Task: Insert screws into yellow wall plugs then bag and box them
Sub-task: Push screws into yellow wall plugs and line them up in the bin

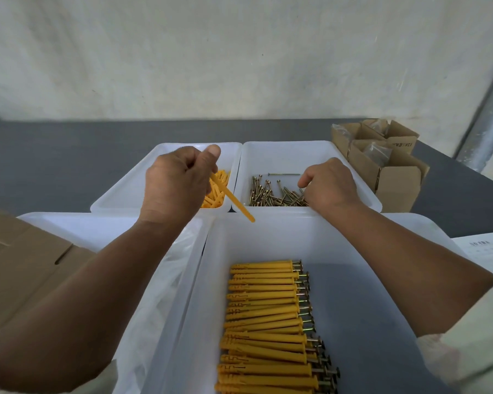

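**Plug in hand, screw being sought**

Shows a big white collecting tray (268,240) right in front of the screw tray (310,155), rims touching, with finished plugs (265,317) rowed inside, screw heads to the right. Shows open cardboard boxes (393,183) just right of the screw tray. Clamps the left hand (177,183) on one yellow plug (234,200), thumb and fingers pinching its upper end, the free end slanting down over the screw tray's near-left corner. Dips the right hand (330,183) into the screw tray, fingers curled down onto the loose screws (273,194); cannot tell of any screw caught there. Probably handles light and stiff, ribbed enough not to slip: best pinched mid-body, mouth left free. Probably slick, tangled screws: best lifted singly by the shank, just under the head.
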A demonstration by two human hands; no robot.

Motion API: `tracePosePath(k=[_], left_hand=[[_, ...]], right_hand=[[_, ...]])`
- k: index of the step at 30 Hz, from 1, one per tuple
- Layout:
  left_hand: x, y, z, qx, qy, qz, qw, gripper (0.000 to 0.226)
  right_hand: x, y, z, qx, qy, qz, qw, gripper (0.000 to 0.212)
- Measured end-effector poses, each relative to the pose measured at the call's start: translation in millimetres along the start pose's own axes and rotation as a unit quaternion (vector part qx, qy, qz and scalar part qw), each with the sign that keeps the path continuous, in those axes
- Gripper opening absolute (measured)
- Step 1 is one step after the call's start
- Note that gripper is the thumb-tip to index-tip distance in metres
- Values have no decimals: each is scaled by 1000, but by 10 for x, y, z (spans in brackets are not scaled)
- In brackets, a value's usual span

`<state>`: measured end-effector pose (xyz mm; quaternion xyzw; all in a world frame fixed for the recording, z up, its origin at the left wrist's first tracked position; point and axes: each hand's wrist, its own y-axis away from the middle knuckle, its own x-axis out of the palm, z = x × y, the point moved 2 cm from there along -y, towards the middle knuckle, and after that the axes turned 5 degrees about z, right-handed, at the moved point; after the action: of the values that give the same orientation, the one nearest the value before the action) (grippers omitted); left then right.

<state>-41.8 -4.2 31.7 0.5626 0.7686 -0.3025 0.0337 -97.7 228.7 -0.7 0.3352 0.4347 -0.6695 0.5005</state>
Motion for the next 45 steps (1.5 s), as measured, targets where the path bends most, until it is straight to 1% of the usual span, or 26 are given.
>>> tracePosePath(k=[3,7,10,13,17,22,24,26,29,32,39,45], left_hand=[[80,53,-19,-32,50,63,996,39],[146,114,-71,-54,96,102,989,39],[171,146,-87,-103,151,137,974,38],[211,188,-82,-158,224,180,945,37],[296,240,-73,-203,328,231,893,33],[344,283,-56,-253,376,276,848,22],[350,305,-48,-256,353,286,853,18],[349,326,-53,-245,318,304,864,19],[337,348,-88,-203,252,346,881,19],[337,358,-109,-176,216,363,889,18],[343,365,-130,-159,185,373,895,17],[360,370,-139,-154,166,374,899,16]], right_hand=[[-4,26,7,-6,-16,-10,1000,22],[-34,69,11,-17,-54,-24,998,30],[-100,113,34,-30,-79,-33,996,34],[-196,177,87,-53,-105,-32,993,37],[-298,313,174,-96,-88,1,991,32],[-421,465,155,-106,-94,32,989,29],[-467,497,133,-116,-85,34,989,31],[-497,529,123,-134,-63,33,988,32],[-520,558,131,-173,-28,40,984,32],[-555,574,149,-206,-3,44,978,32],[-568,631,204,-237,62,65,967,35],[-554,646,221,-252,97,57,961,34]])
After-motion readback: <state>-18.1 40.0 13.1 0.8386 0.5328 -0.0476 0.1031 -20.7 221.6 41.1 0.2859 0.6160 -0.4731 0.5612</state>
